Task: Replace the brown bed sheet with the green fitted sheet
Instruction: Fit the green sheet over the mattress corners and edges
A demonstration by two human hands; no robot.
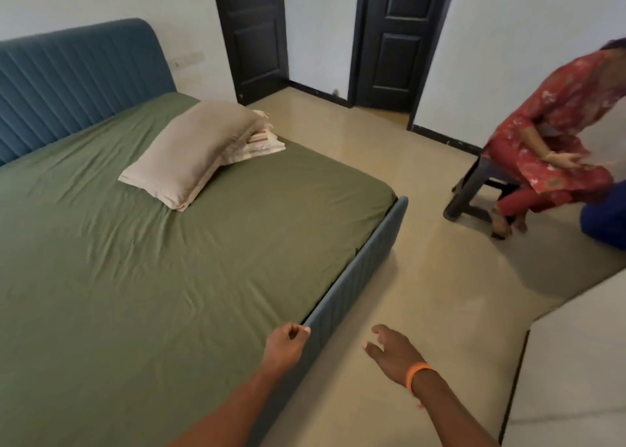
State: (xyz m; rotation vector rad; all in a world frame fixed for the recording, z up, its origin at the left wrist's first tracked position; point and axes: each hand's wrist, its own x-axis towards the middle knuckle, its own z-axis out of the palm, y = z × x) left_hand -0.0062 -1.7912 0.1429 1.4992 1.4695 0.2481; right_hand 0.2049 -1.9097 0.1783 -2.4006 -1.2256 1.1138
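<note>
1. Your left hand (287, 342) hangs over the bed's near edge, right where the olive-green fitted cotton sheet (162, 260) meets the teal padded side rail (355, 277). Its fingers are curled in toward the palm; whether that grip pinches a bit of sheet edge or holds nothing, you cannot tell from this angle.
2. Your right hand (393, 351) floats above the beige polished floor (423, 243), just beside the rail and apart from it. Its grip is wide, fingers spread and relaxed, holding nothing. A bright orange band (418, 373) circles that wrist.
3. The green fitted sheet already covers the whole mattress top in view, lightly wrinkled, tucked down inside the rail along the right side and round the far corner.
4. A cream rectangular pillow (189, 155) lies on the sheet toward the ribbed teal upholstered headboard (78, 77), leaning on a small stack of folded pale fabric (261, 143) next to it.
5. No brown sheet shows in your view.
6. To the right, well apart from the bed, a person in a red patterned outfit (555, 131) sits on a dark wooden stool (474, 189).
7. Two dark panelled doors (399, 39) stand in the white far wall.
</note>
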